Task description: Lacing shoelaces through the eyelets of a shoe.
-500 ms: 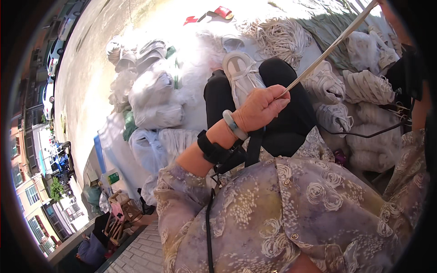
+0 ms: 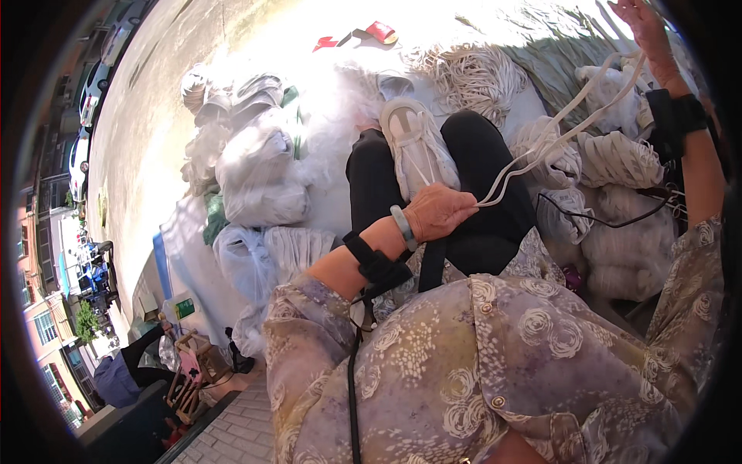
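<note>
A white lace-up shoe (image 2: 419,155) rests between my black-clad thighs, toe pointing away from me. Just behind it, my left hand (image 2: 444,210) is closed, thumb and fingers pinching a white shoelace (image 2: 533,161). From that pinch the lace runs up to the right in two slack strands, looping near my right wrist. My right hand (image 2: 649,39) is raised at the upper right with its fingers stretched out, partly cut by the picture's rim. Whether the lace touches that hand is hard to make out.
Bagged white shoes (image 2: 263,178) are piled on the left. A heap of white laces (image 2: 483,77) lies ahead, with more white shoes (image 2: 618,158) at the right. A black cord (image 2: 618,224) crosses there. Red-strapped sandals (image 2: 380,32) lie far ahead; a wooden chair (image 2: 189,379) stands lower left.
The lace has gone from taut to slack and looped. My right hand has come further into view, and my left hand has lowered slightly toward me, still gripping the lace.
</note>
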`<state>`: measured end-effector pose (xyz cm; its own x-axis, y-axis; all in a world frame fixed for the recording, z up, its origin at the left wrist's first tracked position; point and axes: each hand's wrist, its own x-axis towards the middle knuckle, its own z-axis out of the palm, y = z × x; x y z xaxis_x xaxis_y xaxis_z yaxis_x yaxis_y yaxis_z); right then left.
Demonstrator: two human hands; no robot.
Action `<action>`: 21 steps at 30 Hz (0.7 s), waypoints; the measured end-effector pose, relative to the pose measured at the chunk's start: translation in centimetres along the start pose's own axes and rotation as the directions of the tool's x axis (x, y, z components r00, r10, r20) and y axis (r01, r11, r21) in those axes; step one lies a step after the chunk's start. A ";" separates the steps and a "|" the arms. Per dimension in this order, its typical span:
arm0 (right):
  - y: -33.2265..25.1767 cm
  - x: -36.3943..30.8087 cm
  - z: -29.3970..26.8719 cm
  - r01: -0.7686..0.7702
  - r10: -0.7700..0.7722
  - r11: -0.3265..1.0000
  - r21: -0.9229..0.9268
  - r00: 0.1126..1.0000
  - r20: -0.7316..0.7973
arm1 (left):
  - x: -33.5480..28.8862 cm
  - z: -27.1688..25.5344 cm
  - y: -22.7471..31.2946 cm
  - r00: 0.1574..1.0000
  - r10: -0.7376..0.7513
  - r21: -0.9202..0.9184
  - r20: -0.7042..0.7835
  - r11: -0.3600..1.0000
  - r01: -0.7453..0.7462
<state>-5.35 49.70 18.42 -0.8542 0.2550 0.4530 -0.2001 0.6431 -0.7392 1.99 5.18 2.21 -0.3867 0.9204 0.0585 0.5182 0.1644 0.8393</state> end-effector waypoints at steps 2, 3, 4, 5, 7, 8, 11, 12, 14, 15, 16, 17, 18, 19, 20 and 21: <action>1.9 -3.8 6.5 -0.063 0.048 0.998 0.025 0.917 0.396 | -0.4 0.3 -0.1 1.000 -0.016 -0.013 -0.009 1.000 0.016; -0.8 -6.4 11.5 -0.059 0.083 0.996 -0.064 0.864 0.497 | -0.9 0.4 -0.3 0.998 -0.054 -0.026 -0.026 0.998 0.053; -1.8 -8.8 15.0 -0.137 0.152 0.988 -0.067 0.827 0.541 | -1.0 0.5 -0.4 0.998 -0.049 -0.029 -0.032 0.998 0.048; -2.0 -10.5 17.3 -0.156 0.139 0.987 -0.028 0.775 0.616 | -0.8 0.6 -0.4 0.999 -0.037 -0.021 -0.026 0.999 0.037; -2.5 -13.2 21.9 -0.232 0.158 0.972 0.035 0.757 0.634 | -0.6 0.5 -0.5 0.999 -0.024 -0.017 -0.024 1.000 0.024; -2.1 -14.0 24.0 -0.271 0.165 0.960 0.076 0.760 0.628 | -0.7 0.5 -0.5 0.998 -0.051 -0.041 -0.019 0.998 0.051; -2.3 -14.6 27.7 -0.279 0.098 0.936 0.213 0.791 0.603 | -0.8 0.2 -0.3 0.997 -0.077 -0.105 -0.020 0.992 0.075; -2.2 -14.4 28.2 -0.276 0.097 0.938 0.209 0.789 0.607 | -0.8 0.1 -0.3 0.997 -0.077 -0.141 -0.020 0.987 0.074; -2.5 -14.0 29.2 -0.184 -0.006 0.957 0.226 0.763 0.647 | -0.9 -0.1 -0.6 0.997 -0.062 -0.148 -0.034 0.987 0.057; -2.6 -13.5 29.5 -0.182 -0.008 0.957 0.225 0.759 0.651 | -0.9 -0.2 -0.7 0.998 -0.045 -0.153 -0.041 0.987 0.038; -2.5 -13.0 29.4 -0.117 -0.020 0.983 0.139 0.692 0.721 | -0.9 -0.1 -0.6 0.998 -0.048 -0.160 -0.046 0.986 0.040; -2.5 -12.7 29.3 -0.043 -0.021 0.997 0.060 0.619 0.785 | -0.9 0.0 -0.5 0.999 -0.036 -0.172 -0.041 0.985 0.029; -2.5 -12.6 29.1 -0.044 -0.018 0.997 0.057 0.614 0.789 | -0.9 0.1 -0.4 0.999 -0.023 -0.184 -0.035 0.983 0.016; -2.8 -12.4 29.1 0.020 -0.058 0.998 0.058 0.602 0.797 | -0.9 0.0 -0.4 0.999 -0.027 -0.187 -0.038 0.982 0.019; -3.1 -12.1 29.0 0.083 -0.097 0.995 0.059 0.588 0.803 | -0.9 -0.1 -0.3 0.999 -0.027 -0.170 -0.031 0.985 0.021; -3.3 -11.8 28.9 0.081 -0.097 0.995 0.061 0.585 0.805 | -0.9 -0.1 -0.3 0.999 -0.028 -0.154 -0.024 0.988 0.024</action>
<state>-8.46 23.72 1.09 -0.8667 -0.4945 -0.0651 -0.2971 0.6167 -0.7290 2.13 4.23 2.01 -0.4190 0.9067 0.0482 0.3851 0.1294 0.9138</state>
